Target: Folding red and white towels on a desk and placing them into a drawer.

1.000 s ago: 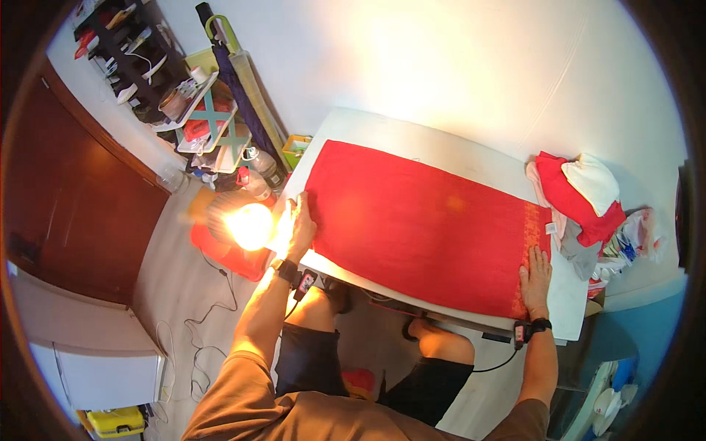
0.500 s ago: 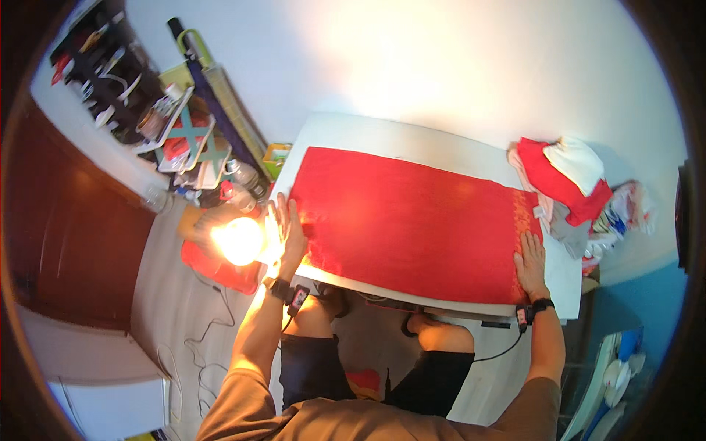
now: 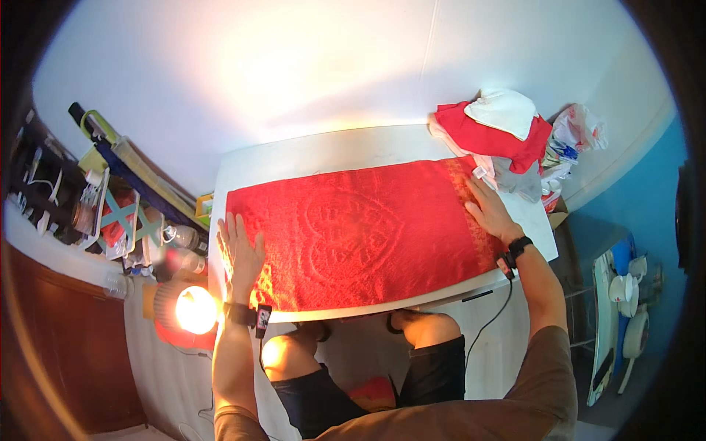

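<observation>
A red patterned cloth (image 3: 353, 235) lies spread flat across a white table (image 3: 309, 156). My left hand (image 3: 241, 253) rests palm down with fingers apart on the cloth's left end. At the right end, my right hand (image 3: 487, 209) presses flat on the cloth's gold-toned border. Neither hand holds anything. Both wrists wear dark bands with a cable.
A pile of red, white and grey cloths (image 3: 498, 128) sits at the table's far right corner, with plastic bags (image 3: 577, 136) beside it. A lit lamp (image 3: 195, 310) glows on the floor at left, near a cluttered rack (image 3: 121, 220). A white wall stands behind the table.
The view has swung so the table sits more level and central. Both hands remain flat on the cloth's two ends; the right hand has slid farther up along the border.
</observation>
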`<state>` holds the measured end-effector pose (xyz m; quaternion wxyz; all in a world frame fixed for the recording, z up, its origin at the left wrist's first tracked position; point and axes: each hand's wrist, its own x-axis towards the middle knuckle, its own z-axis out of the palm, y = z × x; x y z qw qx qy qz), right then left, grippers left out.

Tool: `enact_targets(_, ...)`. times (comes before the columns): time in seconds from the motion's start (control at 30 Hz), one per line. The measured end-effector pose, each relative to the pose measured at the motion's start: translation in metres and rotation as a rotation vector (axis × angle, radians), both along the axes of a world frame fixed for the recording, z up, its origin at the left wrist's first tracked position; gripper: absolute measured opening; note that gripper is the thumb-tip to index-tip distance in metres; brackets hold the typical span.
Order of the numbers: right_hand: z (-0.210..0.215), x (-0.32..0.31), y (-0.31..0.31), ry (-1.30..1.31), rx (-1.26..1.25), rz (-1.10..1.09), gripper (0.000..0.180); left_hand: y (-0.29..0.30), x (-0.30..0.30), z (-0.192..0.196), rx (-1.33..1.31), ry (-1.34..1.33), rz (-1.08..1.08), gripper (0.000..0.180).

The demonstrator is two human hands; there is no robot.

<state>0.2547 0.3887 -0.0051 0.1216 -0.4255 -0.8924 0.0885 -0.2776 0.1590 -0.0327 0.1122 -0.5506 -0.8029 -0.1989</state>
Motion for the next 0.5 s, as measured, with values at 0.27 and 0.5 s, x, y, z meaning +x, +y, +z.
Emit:
enact_targets(0.27, -0.041, -0.039, 0.054, -0.218, 0.132, -0.258, 0.06, 0.072, -0.018, -0.023, -0.254, -0.004, 0.135, 0.065)
enact_targets(0.5, -0.047, -0.034, 0.055, -0.14, 0.106, -0.23, 0.062, 0.067, -0.023, -0.026, -0.284, -0.017, 0.114, 0.065)
